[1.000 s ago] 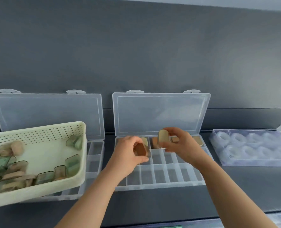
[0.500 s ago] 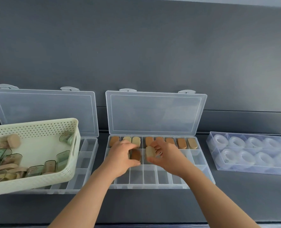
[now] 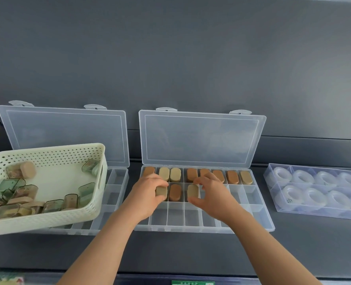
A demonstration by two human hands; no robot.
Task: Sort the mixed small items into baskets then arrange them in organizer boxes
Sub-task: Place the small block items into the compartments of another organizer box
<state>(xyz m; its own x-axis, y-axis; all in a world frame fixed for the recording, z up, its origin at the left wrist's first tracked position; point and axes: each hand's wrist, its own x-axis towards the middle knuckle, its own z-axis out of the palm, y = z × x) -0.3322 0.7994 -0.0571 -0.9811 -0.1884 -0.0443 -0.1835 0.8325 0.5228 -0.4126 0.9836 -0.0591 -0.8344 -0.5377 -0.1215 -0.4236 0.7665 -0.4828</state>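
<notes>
The middle organizer box (image 3: 259,219) lies with its lid up, and its back row is filled with brown and beige oval items (image 3: 232,177). In the second row stand a beige item (image 3: 161,192), a brown item (image 3: 175,192) and another beige item (image 3: 192,191). My left hand (image 3: 145,197) curls its fingers over the leftmost beige item in its compartment. My right hand (image 3: 213,195) has thumb and fingers around the other beige item as it sits in its slot.
A cream perforated basket (image 3: 47,155) holding several small green and beige cases rests on the left organizer box (image 3: 117,190), whose lid is up. A clear box of tape rolls (image 3: 314,190) lies at the right. A dark wall rises behind the boxes.
Both hands have come down from above the box into the second row. The brown item now stands alone in its slot, and two beige items sit in slots under my hands.
</notes>
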